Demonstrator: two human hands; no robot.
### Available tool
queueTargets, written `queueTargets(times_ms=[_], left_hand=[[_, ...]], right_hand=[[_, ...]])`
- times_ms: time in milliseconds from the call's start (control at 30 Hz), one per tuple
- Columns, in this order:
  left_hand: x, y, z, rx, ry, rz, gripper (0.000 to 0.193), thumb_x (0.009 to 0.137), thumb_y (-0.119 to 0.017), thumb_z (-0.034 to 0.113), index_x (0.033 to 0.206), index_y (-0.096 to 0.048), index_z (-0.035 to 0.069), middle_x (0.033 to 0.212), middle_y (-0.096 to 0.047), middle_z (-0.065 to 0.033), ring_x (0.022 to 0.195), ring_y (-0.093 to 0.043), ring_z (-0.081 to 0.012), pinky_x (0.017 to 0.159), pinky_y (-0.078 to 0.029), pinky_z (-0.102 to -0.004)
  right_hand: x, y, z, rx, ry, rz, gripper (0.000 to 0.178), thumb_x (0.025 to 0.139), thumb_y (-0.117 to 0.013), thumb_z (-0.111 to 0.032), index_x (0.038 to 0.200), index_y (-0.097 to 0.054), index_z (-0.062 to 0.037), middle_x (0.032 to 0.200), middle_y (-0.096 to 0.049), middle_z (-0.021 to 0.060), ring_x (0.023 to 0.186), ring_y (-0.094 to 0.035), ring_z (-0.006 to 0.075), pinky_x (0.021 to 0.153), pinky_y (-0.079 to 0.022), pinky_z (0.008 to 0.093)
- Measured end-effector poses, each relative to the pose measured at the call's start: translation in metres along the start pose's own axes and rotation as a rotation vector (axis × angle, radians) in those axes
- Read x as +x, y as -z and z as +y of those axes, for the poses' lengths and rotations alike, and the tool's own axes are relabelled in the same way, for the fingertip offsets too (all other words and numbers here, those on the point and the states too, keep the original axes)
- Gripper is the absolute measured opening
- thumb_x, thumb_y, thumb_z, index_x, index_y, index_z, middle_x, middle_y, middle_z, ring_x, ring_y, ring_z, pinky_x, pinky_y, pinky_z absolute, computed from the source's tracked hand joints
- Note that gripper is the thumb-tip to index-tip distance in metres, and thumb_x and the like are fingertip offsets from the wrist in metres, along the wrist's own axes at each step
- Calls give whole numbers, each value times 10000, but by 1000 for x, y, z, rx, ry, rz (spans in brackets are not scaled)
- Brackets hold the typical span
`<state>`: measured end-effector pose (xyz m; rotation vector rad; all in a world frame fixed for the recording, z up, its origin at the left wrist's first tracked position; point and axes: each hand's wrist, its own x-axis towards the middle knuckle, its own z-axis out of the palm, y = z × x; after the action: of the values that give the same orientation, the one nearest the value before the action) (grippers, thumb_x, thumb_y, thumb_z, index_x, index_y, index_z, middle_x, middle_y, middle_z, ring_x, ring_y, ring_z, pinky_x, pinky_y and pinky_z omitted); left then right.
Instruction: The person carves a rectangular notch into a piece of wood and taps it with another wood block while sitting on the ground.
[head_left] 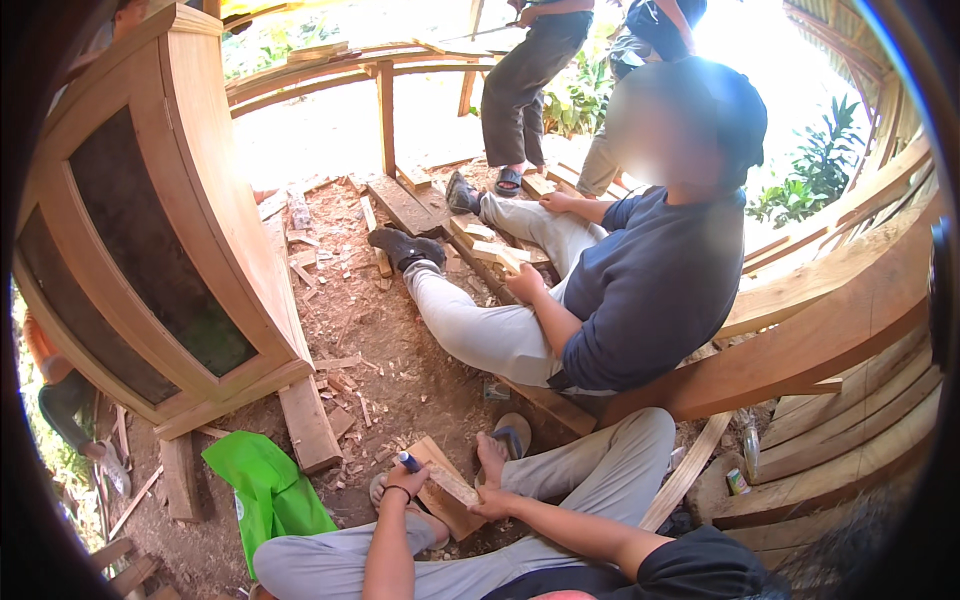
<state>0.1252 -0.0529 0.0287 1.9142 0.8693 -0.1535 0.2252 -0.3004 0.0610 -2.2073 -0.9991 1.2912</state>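
My left hand (408,480), with a dark band at the wrist, is closed around a short blue cylinder with a pale end (409,461). Whether it is a marker or a tool handle I cannot tell. My right hand (490,503) grips the near right end of a small wood block (454,485), whose upper face looks rough. The block's other end lies close to my left hand. Beneath both hands a flat wooden board (432,450) slants between my feet. My fingertips are small and partly hidden.
A wooden cabinet with dark panels (150,230) stands at the left on timber pieces. By my left knee lies a green bag (265,485). A seated co-worker (650,280) holds a wood piece ahead right. Wood chips cover the dirt floor. Curved planks (800,360) rise at right.
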Motion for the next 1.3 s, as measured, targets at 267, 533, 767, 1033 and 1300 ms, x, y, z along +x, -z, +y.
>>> queueTargets(times_ms=[267, 533, 767, 1033, 1300], left_hand=[[-11, 1, 14, 65, 88, -48, 451, 843, -692, 497, 1078, -727, 114, 1103, -743, -163, 1060, -704, -329, 953, -526, -412], [-10, 3, 8, 11, -17, -68, 433, 841, -700, 464, 1078, -732, 102, 1082, -745, -187, 1043, -711, -338, 920, -540, -424], [-15, 1, 18, 28, -41, -16, 413, 853, -679, 429, 1071, -733, 83, 1049, -746, -192, 1016, -716, -341, 905, -545, -407], [-16, 8, 24, 55, 6, -86, 441, 866, -684, 433, 1153, -682, 98, 1133, -720, -213, 1094, -677, -391, 957, -527, -446], [-25, 14, 30, 103, 26, -94, 446, 861, -685, 456, 1100, -703, 80, 1111, -729, -215, 1097, -685, -384, 966, -530, -437]], right_hand=[[-9, 18, -13, -17, 75, -89, 595, 922, -660, -469, 1162, -638, 75, 1120, -667, 333, 1121, -645, 463, 959, -508, 478], [2, 3, 6, -15, -73, -69, 584, 937, -669, -373, 1308, -532, 57, 1146, -678, 265, 1058, -684, 349, 899, -537, 435], [5, -2, 21, 29, 40, -49, 488, 969, -671, -282, 1290, -538, 60, 1076, -696, 197, 956, -694, 280, 836, -552, 399], [-1, 6, 8, 9, -25, -76, 517, 968, -657, -343, 1272, -529, 55, 1002, -700, 179, 914, -704, 270, 809, -551, 393], [-8, 9, -3, 48, -98, -105, 677, 922, -636, -462, 1354, -502, 42, 1212, -669, 299, 1167, -661, 401, 984, -506, 453]])
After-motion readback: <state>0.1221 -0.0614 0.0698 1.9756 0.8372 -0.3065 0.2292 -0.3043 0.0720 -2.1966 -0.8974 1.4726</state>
